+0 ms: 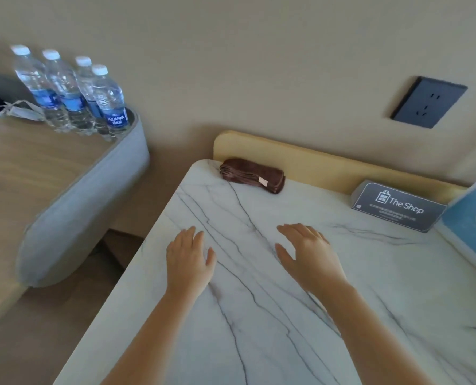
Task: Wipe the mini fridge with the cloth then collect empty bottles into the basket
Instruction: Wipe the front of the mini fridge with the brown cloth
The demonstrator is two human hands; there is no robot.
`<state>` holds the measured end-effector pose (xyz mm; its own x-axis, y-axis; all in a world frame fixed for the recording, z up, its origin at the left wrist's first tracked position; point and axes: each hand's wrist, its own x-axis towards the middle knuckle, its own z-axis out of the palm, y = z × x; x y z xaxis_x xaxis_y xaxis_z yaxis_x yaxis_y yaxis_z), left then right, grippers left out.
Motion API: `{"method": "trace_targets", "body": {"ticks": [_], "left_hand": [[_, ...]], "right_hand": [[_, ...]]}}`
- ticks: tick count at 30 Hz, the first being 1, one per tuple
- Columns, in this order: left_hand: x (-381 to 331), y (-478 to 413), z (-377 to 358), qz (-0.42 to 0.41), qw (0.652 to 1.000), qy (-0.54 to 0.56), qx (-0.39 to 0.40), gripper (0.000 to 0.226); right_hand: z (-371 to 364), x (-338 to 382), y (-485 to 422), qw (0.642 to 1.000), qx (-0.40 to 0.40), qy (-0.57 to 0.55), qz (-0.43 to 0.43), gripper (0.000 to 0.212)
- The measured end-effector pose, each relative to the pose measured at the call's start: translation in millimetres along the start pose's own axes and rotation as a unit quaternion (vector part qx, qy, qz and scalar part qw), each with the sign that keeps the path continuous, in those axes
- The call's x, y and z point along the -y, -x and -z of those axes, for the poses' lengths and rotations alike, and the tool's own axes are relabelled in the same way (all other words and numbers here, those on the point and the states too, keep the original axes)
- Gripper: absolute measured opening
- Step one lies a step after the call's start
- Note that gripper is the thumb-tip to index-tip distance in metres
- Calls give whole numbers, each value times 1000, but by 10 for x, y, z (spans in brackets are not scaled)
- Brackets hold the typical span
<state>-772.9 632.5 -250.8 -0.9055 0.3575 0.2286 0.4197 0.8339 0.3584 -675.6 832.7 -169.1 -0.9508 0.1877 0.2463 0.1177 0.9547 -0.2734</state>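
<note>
In the head view, your left hand (188, 259) and your right hand (309, 257) are both stretched out palm down over the marble counter (259, 343). The fingers are straight and a little spread, and they hold nothing. The two hands are apart, side by side; it is not possible to tell whether the palms really press on the stone.

The cloth (252, 175) is dark brown with a soft pile. It is folded in several layers into a long, thick bundle, and a small pale tag shows on its front edge. It lies at the far left corner of the white, grey-veined counter, just beside the yellow back rail (328, 168), well ahead of your hands.

The four bottles (73, 90) are clear plastic with white caps and blue labels. They stand upright in a tight row on the wooden counter (37, 168) at your left, close to its grey padded rim.

A grey sign "The Shop" (397, 207) leans at the right.
</note>
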Motion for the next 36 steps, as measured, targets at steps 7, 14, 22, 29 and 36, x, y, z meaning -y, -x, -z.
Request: {"method": "trace_targets", "body": {"ticks": [7,14,22,29,36], "left_hand": [[145,-319,-220,61,998,-14,28,50],[185,-356,-279,80,997,-21,10,52],[198,-355,-293,91,996,-15,12,52],[203,-355,-314,90,996,-11,1,52],[203,-350,-331,92,996,-12,-5,52]], "right_hand": [[-317,-232,-754,999,11,-30,37,33],[-763,-300,-1386,994,-15,-59,93,33],[-1063,-284,-2031,994,-19,-56,88,35],[-1178,-353,-2329,999,37,-23,3,48],[-1186,-363,-2300,988,116,101,0,61]]}}
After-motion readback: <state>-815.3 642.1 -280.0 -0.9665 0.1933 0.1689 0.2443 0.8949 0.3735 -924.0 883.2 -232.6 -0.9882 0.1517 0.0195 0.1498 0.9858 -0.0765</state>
